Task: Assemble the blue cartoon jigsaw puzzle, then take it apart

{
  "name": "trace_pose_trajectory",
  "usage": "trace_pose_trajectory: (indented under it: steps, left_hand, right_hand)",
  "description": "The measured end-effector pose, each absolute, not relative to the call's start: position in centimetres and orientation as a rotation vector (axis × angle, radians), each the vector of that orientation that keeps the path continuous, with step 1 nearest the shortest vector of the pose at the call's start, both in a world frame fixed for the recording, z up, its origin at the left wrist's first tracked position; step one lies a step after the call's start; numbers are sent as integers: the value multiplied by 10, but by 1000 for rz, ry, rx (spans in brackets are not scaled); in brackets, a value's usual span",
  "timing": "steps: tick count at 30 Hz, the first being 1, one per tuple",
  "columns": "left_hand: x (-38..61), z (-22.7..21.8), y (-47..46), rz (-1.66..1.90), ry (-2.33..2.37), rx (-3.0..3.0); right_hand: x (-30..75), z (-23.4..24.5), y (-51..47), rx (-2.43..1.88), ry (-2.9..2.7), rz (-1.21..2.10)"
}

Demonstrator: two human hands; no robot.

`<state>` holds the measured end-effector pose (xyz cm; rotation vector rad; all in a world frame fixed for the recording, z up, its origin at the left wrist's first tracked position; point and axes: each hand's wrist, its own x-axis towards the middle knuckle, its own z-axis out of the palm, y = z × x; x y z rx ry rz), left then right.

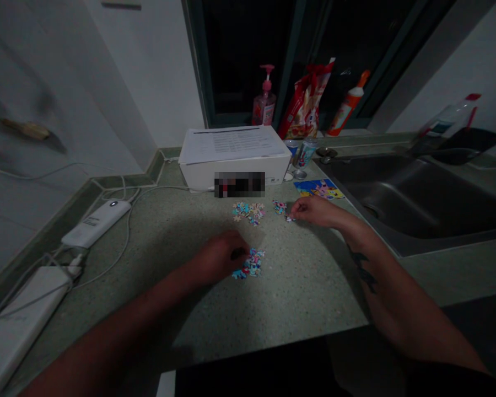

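Note:
Over a cluster of colourful jigsaw puzzle pieces (254,264) on the counter, my left hand (225,256) is curled with its fingertips together at the cluster's upper edge. Whatever it pinches is hidden. My right hand (316,211) is farther back and to the right, its thumb and fingers closed on a small jigsaw puzzle piece (290,219) at the counter. Just left of those fingertips lies a small group of pieces (279,207). A wider spread of loose pieces (248,212), some showing plain tan sides, lies between the hands and the white box.
A white box (235,157) with a printed sheet stands at the back. Beside it are cans (306,153) and a colourful picture card (319,189). The sink (400,251) is on the right. Cables, a white power bank (97,223) and a power strip (25,325) occupy the left.

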<state>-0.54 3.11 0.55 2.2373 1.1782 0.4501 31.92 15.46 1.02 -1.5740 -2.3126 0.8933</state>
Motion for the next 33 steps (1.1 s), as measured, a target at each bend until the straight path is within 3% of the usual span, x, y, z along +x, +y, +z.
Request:
trace_pose_trajectory:
  steps: [12,19,25,33]
  left_hand:
    - [-10,-5,35,508,1208,2115]
    - [-13,-12,41,553,1306,2156]
    - [-8,-10,33,509,1203,2213]
    - [-8,-8,34,500,1198,2165]
  right_hand:
    - [312,15,149,-1614,-2324,870]
    - [320,31,153,-1708,-1914,289]
    - [314,24,144,-1716,-2410,654]
    - [306,18,142,-1814,-2448,555]
